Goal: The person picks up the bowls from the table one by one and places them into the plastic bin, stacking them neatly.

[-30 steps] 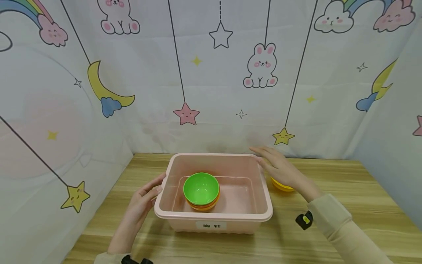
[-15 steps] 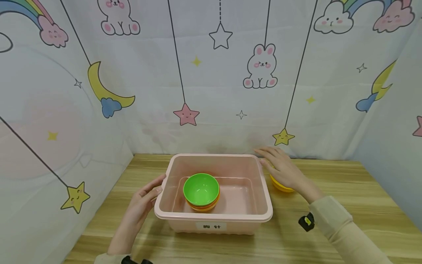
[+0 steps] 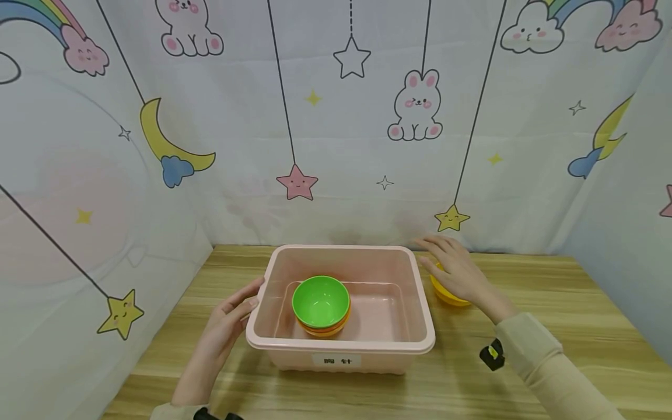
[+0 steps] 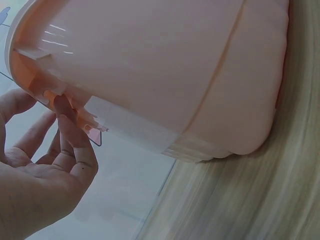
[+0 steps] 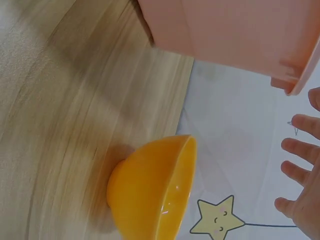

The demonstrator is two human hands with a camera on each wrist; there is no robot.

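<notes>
A pink plastic storage bin (image 3: 378, 345) with a white label stands on the table. Inside it, towards the left, a green bowl (image 3: 320, 300) sits on top of orange bowls (image 3: 324, 332). My left hand (image 3: 228, 318) holds the bin's left rim; in the left wrist view its fingers (image 4: 85, 150) curl up under the edge. Just beyond the bin's right side, my right hand (image 3: 455, 271) hovers with spread fingers over a yellow bowl (image 3: 446, 294), partly hiding it. The right wrist view has this yellow bowl (image 5: 150, 190) upright on the tabletop, apart from the hand.
The wood-grain table (image 3: 535, 326) reaches back to a printed cloth (image 3: 341, 134) with stars and rabbits. Cloth also rises along the left and right sides. A small black device (image 3: 492, 354) hangs by the right cuff.
My right hand has moved right, away from the bin's right rim and over the yellow bowl. The left hand, the bin and the stacked bowls stay where they were.
</notes>
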